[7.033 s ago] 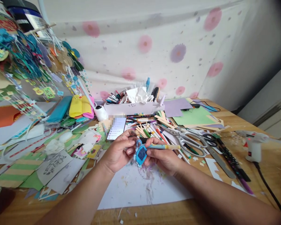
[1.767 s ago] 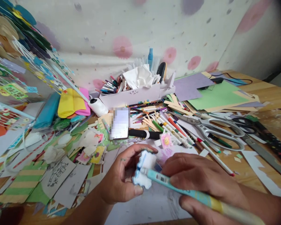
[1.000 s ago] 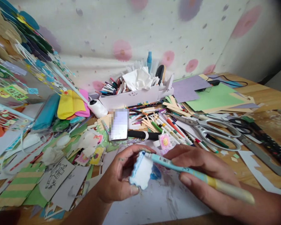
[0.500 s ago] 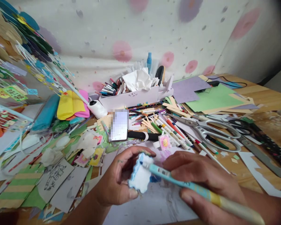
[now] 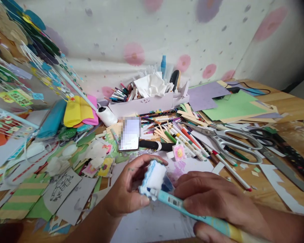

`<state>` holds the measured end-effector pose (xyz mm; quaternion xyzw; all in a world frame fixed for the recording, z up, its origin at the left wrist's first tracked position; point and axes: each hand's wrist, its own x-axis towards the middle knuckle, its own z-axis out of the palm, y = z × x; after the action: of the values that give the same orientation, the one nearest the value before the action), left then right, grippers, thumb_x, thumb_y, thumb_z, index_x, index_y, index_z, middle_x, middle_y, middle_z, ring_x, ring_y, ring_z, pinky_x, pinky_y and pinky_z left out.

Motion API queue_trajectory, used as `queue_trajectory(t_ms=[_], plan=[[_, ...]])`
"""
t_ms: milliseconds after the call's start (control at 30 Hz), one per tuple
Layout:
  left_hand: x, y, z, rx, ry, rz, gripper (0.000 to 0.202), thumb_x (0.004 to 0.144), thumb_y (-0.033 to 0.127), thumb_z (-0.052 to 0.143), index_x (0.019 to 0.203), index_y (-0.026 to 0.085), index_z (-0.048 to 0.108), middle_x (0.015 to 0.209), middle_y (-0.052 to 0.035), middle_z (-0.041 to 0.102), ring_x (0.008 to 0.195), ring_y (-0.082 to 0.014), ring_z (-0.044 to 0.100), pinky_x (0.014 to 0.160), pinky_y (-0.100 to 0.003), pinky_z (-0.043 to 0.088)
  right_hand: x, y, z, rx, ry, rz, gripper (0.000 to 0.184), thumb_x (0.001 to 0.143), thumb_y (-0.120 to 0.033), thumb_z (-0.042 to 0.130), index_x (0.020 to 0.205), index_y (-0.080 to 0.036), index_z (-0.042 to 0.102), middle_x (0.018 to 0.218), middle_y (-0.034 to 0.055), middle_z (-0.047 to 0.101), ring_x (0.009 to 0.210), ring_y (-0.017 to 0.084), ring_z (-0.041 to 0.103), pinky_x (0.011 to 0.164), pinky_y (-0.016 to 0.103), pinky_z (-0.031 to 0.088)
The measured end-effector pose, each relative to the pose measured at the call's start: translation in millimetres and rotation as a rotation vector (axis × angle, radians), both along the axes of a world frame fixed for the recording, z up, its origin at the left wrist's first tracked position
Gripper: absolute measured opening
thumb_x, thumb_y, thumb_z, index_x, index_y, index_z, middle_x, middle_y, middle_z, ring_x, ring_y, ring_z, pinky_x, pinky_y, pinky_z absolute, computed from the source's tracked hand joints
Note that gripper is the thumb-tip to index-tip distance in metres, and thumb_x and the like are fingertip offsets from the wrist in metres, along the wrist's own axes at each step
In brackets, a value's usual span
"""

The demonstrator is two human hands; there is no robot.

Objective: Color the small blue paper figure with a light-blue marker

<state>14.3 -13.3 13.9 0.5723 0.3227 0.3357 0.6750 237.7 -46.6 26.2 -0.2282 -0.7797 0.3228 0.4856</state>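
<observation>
In my left hand (image 5: 125,190), thumb below and fingers above, is a small white piece with wavy blue edges (image 5: 157,175). I cannot tell what it is made of. My right hand (image 5: 218,199) grips a light blue marker (image 5: 176,203) with a yellow rear part. The marker's dark blue tip touches the lower edge of the piece, where a blue line shows. Beneath both hands lies a white sheet (image 5: 147,224) with smudges. Just beyond them sits a small pink square with a yellow centre (image 5: 179,152).
Behind the hands lie a phone (image 5: 130,133) and a black strap (image 5: 164,145). Loose markers (image 5: 190,143) and large metal scissors (image 5: 225,143) are to the right. Paper scraps (image 5: 22,199) cover the left side. A white box (image 5: 139,107) of pens stands at the wall.
The marker tip has gone from the upper left corner of the white piece down to its lower edge. Blue now shows along more of the upper and lower edges. The piece has tilted slightly.
</observation>
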Motion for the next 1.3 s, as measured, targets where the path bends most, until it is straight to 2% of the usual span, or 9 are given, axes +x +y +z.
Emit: queue_trajectory(t_ms=[133,267,367,500,767,867,1000,1133,1300], plan=[[1.0,-0.1,-0.2,-0.020,-0.064,-0.006,0.056,0.056,0.025,0.072,0.112,0.023,0.063,0.089,-0.0034,0.059,0.072,-0.0153,0.047,0.059,-0.022,0.036,-1.1,-0.9,-2.1,-0.016,0.036,-0.088,0.024,0.081,-0.010,0.057,0.103,-0.019,0.060,0.090,0.0095,0.070,0.083,0.019,0.069,0.073,0.029,0.058],[0.8,0.2,-0.6,-0.009,-0.035,-0.013,0.056,0.057,0.022,0.072,0.112,0.023,0.063,0.084,-0.0025,0.056,0.069,-0.0142,0.045,0.056,-0.021,0.033,-0.9,-1.4,-2.2,0.034,-0.010,-0.006,0.021,0.082,-0.015,0.060,0.103,-0.017,0.061,0.092,0.0108,0.070,0.086,0.020,0.068,0.078,0.031,0.057],[1.2,0.7,-0.7,-0.009,-0.071,-0.014,0.056,0.056,0.022,0.071,0.111,0.024,0.063,0.088,-0.0026,0.056,0.070,-0.0143,0.045,0.057,-0.021,0.033,-0.2,-1.3,-0.9,0.017,0.005,-0.103,0.021,0.083,-0.011,0.057,0.102,-0.019,0.060,0.088,0.0085,0.070,0.083,0.019,0.069,0.074,0.028,0.058],[1.6,0.8,-1.4,-0.013,-0.058,-0.028,0.056,0.056,0.022,0.072,0.112,0.024,0.063,0.081,-0.0006,0.053,0.066,-0.0127,0.042,0.056,-0.021,0.031,0.1,-1.0,0.2,0.057,-0.023,-0.027,0.018,0.084,-0.018,0.060,0.102,-0.019,0.060,0.089,0.0087,0.071,0.082,0.019,0.069,0.076,0.029,0.058],[0.6,0.2,-2.8,-0.024,-0.069,-0.015,0.057,0.056,0.019,0.070,0.112,0.025,0.062,0.087,-0.0011,0.055,0.067,-0.0124,0.042,0.056,-0.021,0.030,1.0,-0.2,-0.1,0.079,-0.038,-0.049,0.017,0.083,-0.017,0.060,0.101,-0.018,0.060,0.092,0.0092,0.071,0.085,0.018,0.069,0.078,0.027,0.058],[-0.2,0.3,-3.6,-0.022,-0.078,-0.006,0.059,0.056,0.022,0.071,0.114,0.024,0.061,0.092,-0.0026,0.056,0.071,-0.0141,0.044,0.058,-0.022,0.032,1.0,-0.5,0.0,0.051,-0.016,-0.136,0.016,0.085,-0.014,0.056,0.100,-0.018,0.060,0.090,0.0090,0.071,0.085,0.018,0.070,0.075,0.025,0.058],[-1.3,1.2,-4.2,-0.024,-0.071,-0.009,0.060,0.056,0.024,0.072,0.115,0.023,0.061,0.086,-0.0019,0.055,0.068,-0.0136,0.043,0.056,-0.022,0.031,-0.4,-1.4,0.0,0.103,-0.053,-0.058,0.015,0.090,-0.023,0.054,0.102,-0.018,0.061,0.090,0.0094,0.072,0.087,0.019,0.070,0.083,0.029,0.057],[-0.6,1.4,-3.2,-0.024,-0.086,0.011,0.059,0.055,0.024,0.072,0.113,0.023,0.062,0.091,-0.0038,0.058,0.073,-0.0160,0.046,0.059,-0.023,0.033,0.0,-0.5,-0.2,0.089,-0.027,-0.147,0.015,0.088,-0.018,0.054,0.102,-0.020,0.060,0.088,0.0087,0.071,0.085,0.018,0.070,0.074,0.027,0.059],[-0.9,1.4,-2.9,-0.021,-0.076,0.004,0.060,0.056,0.027,0.074,0.114,0.022,0.062,0.084,-0.0027,0.056,0.066,-0.0138,0.042,0.055,-0.023,0.030,2.4,2.2,1.4,0.125,-0.096,-0.062,0.015,0.089,-0.023,0.056,0.103,-0.019,0.060,0.089,0.0089,0.073,0.086,0.019,0.070,0.082,0.030,0.058]])
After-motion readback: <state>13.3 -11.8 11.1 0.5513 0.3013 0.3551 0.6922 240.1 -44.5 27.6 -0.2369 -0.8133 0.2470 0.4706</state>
